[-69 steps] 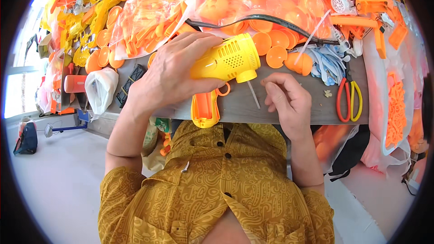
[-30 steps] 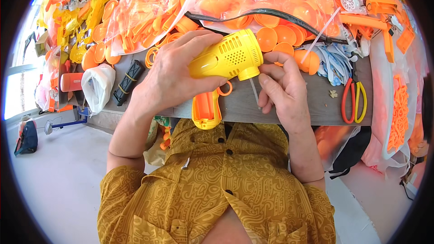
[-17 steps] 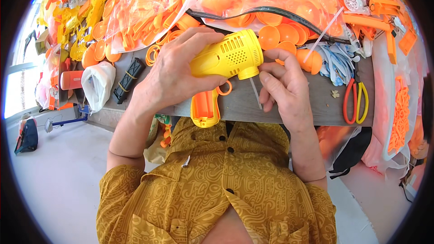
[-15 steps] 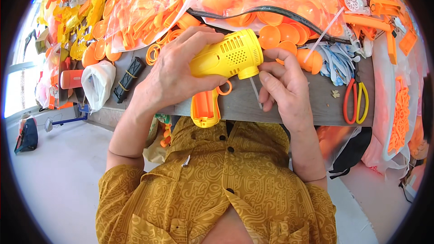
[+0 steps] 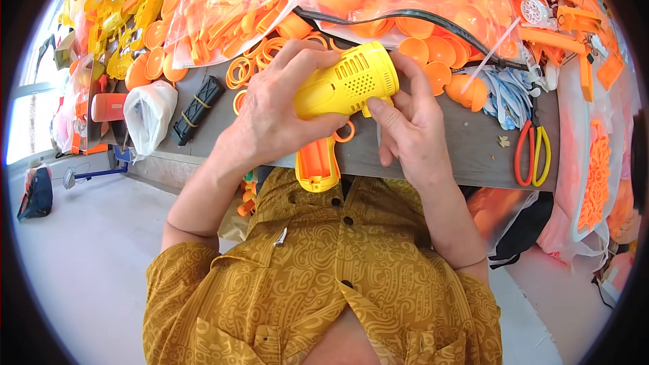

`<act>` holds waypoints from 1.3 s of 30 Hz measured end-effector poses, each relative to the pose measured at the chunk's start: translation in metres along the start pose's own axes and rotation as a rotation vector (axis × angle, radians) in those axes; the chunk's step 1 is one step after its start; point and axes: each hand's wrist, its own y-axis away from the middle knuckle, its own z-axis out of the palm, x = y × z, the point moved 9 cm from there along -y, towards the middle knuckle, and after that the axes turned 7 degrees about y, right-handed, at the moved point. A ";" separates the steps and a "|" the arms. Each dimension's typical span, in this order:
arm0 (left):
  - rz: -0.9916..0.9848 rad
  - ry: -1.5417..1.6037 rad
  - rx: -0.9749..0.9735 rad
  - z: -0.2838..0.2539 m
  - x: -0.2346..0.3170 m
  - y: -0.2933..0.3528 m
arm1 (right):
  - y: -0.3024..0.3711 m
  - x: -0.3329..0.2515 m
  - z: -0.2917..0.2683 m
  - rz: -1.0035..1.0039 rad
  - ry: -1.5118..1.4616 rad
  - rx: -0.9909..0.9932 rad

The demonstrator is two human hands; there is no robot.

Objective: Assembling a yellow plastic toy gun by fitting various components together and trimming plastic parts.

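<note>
A yellow plastic toy gun (image 5: 348,82) with slots and round holes in its side is held over the near part of the table. My left hand (image 5: 276,98) wraps around its rear body, fingers over the top and thumb below. My right hand (image 5: 414,122) grips the front end, with its index finger at the front rim and its thumb on the short spout underneath. Below hangs the gun's handle (image 5: 318,167), whose orange inside shows. An orange ring (image 5: 345,132) sticks out beside the handle, in the trigger's place.
Bags of orange plastic parts (image 5: 230,10) cover the table's far side. To the right lie scissors (image 5: 534,155) with red and yellow handles and a bundle of blue-white strips (image 5: 506,94). At left stand a white bag (image 5: 150,115) and a black banded bundle (image 5: 198,109).
My right hand has closed in on the gun's front, its thumb now on the spout. The thin clear tube that hung below the spout no longer shows. The gun has shifted slightly right.
</note>
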 end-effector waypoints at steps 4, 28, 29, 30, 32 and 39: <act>-0.019 0.005 0.040 0.001 0.000 0.005 | 0.001 0.000 0.001 -0.036 0.006 -0.008; -0.164 0.706 -0.339 0.021 0.006 0.047 | 0.075 -0.042 0.014 -0.468 0.244 -0.327; -0.175 0.704 -0.339 0.021 0.007 0.048 | 0.074 -0.041 0.014 -0.462 0.235 -0.332; -0.159 0.695 -0.328 0.019 0.009 0.047 | 0.075 -0.044 0.016 -0.509 0.267 -0.354; -0.138 0.658 -0.314 0.016 0.013 0.047 | 0.077 -0.050 0.018 -0.550 0.293 -0.375; -0.119 0.572 -0.347 0.015 0.012 0.055 | 0.072 -0.047 0.032 -0.573 0.424 -0.485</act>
